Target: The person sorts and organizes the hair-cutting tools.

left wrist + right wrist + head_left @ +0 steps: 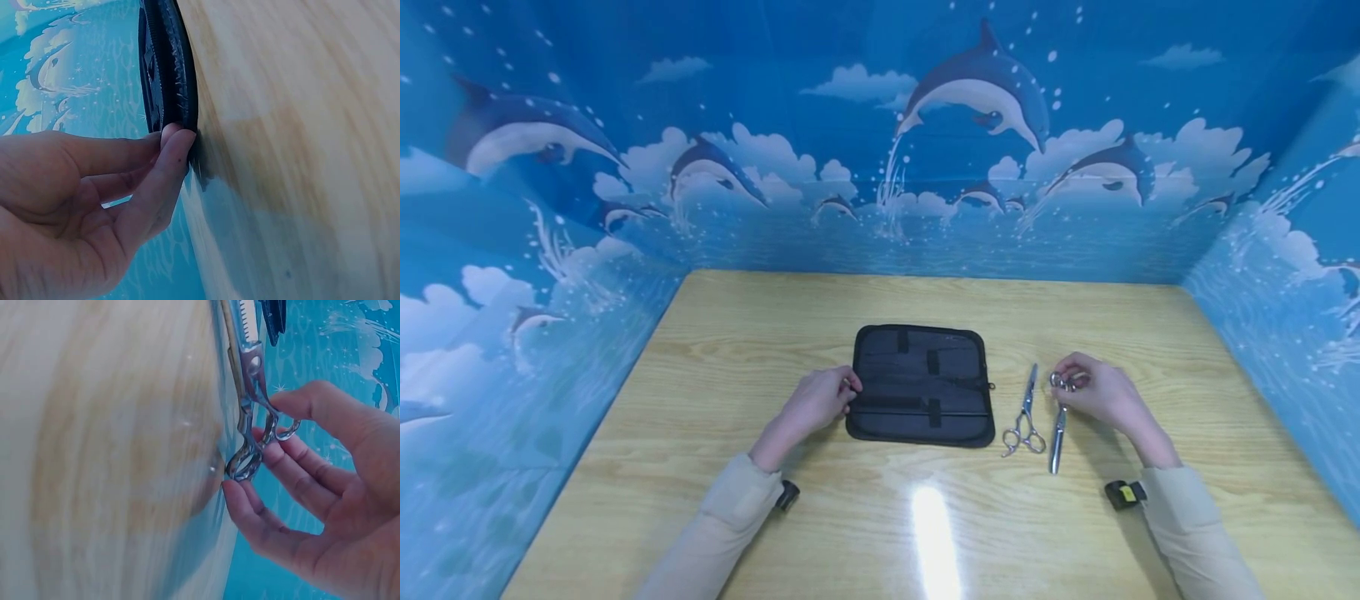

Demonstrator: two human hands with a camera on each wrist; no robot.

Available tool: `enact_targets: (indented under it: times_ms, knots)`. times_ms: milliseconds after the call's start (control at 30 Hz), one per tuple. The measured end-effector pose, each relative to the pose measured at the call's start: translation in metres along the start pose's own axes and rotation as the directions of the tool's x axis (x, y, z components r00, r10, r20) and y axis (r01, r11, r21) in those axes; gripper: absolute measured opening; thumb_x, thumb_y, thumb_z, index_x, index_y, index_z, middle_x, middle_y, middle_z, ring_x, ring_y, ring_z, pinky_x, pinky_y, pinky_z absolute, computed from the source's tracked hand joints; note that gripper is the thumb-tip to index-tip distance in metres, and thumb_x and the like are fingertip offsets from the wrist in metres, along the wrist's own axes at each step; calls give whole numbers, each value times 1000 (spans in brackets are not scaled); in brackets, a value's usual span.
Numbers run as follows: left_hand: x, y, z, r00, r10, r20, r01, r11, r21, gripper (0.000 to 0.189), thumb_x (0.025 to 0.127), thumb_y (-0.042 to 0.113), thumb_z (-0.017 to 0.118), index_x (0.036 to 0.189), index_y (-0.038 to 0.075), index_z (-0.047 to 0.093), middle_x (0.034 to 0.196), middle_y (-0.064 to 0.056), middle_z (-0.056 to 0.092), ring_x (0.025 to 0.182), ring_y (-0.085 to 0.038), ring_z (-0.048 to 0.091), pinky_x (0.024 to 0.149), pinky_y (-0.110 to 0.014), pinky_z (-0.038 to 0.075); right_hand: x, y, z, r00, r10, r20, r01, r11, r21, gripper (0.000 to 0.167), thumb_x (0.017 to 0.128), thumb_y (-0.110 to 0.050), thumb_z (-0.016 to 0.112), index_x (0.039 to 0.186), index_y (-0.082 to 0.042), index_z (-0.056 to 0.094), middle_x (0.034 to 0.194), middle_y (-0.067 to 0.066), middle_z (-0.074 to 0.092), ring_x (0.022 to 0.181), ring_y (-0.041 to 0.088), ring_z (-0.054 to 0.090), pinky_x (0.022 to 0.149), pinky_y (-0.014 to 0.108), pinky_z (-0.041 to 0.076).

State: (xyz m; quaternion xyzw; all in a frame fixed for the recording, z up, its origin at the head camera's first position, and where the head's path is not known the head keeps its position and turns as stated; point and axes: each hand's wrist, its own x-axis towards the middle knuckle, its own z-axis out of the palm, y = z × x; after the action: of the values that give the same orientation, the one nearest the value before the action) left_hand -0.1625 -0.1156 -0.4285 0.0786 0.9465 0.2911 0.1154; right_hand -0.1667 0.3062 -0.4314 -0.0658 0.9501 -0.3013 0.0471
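An unfolded black zip case (917, 387) lies on the wooden table, its dark elastic loops and pockets facing up. My left hand (817, 398) pinches its left edge between thumb and fingers; the zip teeth along that rim show close up in the left wrist view. At the right, my right hand (1099, 393) grips silver thinning scissors (1058, 437) by their finger rings, blades pointing toward me. Their comb-like teeth appear in the right wrist view, where thumb and fingers (300, 469) surround the handles. A second pair of silver scissors (1024, 423) lies between case and right hand, rings toward me.
The wooden table (760, 325) is bordered at the back and both sides by blue sheets (820, 208) printed with dolphins and clouds. A bright light reflection (934, 533) falls on the tabletop in front. Small black devices (1123, 494) sit at both wrists.
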Motion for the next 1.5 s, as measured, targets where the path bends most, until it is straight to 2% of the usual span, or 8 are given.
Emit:
enact_targets:
  times_ms: [300, 733, 967, 1067, 1200, 1300, 1400, 1500]
  knots:
    - [-1, 0, 0, 1000, 13, -4, -13, 1000, 3, 16, 101, 3, 56, 101, 11, 69, 72, 3, 65, 60, -8, 58, 52, -22, 42, -5, 2, -4, 1000, 25, -12, -25, 998, 49, 36, 89, -19, 78, 116, -1, 64, 116, 24, 69, 108, 47, 66, 95, 61, 50]
    - [-2, 0, 0, 1000, -10, 7, 10, 999, -31, 15, 101, 2, 56, 101, 10, 69, 73, 1, 65, 61, -9, 59, 54, -22, 49, -6, 6, -4, 996, 85, -40, -84, 996, 28, 40, 88, -25, 78, 117, 1, 65, 110, 20, 72, 105, 42, 68, 95, 61, 46]
    - [-2, -2, -1, 998, 53, -35, -52, 999, 14, 12, 99, 5, 61, 98, 11, 72, 78, 1, 67, 67, -10, 61, 60, -25, 50, -6, 2, -6, 991, 128, -44, -125, 990, 69, 41, 92, -25, 74, 119, 4, 64, 112, 22, 71, 105, 41, 68, 93, 56, 50]
    - [-3, -3, -1, 990, 88, -111, -81, 995, 60, 5, 97, 13, 69, 98, 12, 73, 85, -1, 66, 76, -15, 62, 66, -32, 51, -5, -4, -8, 990, 121, -71, -115, 989, 90, 41, 92, -26, 75, 119, 3, 64, 114, 23, 71, 105, 41, 68, 94, 56, 49]
    - [-2, 2, -2, 959, 122, -256, -117, 992, 37, 8, 96, 21, 71, 99, 14, 74, 93, -3, 65, 82, -19, 63, 69, -37, 51, -3, -21, -10, 988, 116, -101, -100, 983, 153, 42, 91, -27, 77, 121, 1, 65, 114, 20, 72, 97, 23, 72, 92, 42, 52]
    - [-2, 12, -1, 920, 215, -329, -235, 972, -22, 8, 97, 20, 70, 101, 14, 74, 94, -2, 67, 83, -16, 64, 71, -34, 54, 0, -38, -9, 988, 124, -89, -99, 964, 247, 46, 91, -26, 77, 124, 3, 63, 111, 13, 74, 90, 3, 67, 84, 22, 53]
    - [-3, 27, 2, 872, 345, -346, -394, 916, -80, 10, 97, 18, 71, 105, 12, 72, 95, -2, 68, 83, -13, 65, 70, -28, 56, 5, -56, -4, 991, 123, -54, -97, 931, 351, 49, 91, -26, 77, 126, 4, 61, 105, 3, 74, 86, -5, 64, 79, 12, 50]
    - [-5, 41, 9, 817, 468, -337, -534, 835, -133, 20, 94, 16, 74, 113, 12, 71, 102, -3, 67, 86, -13, 66, 69, -21, 56, 11, -73, 4, 994, 112, -9, -97, 898, 429, 51, 92, -27, 76, 128, 5, 59, 102, -3, 72, 88, -2, 65, 83, 14, 50]
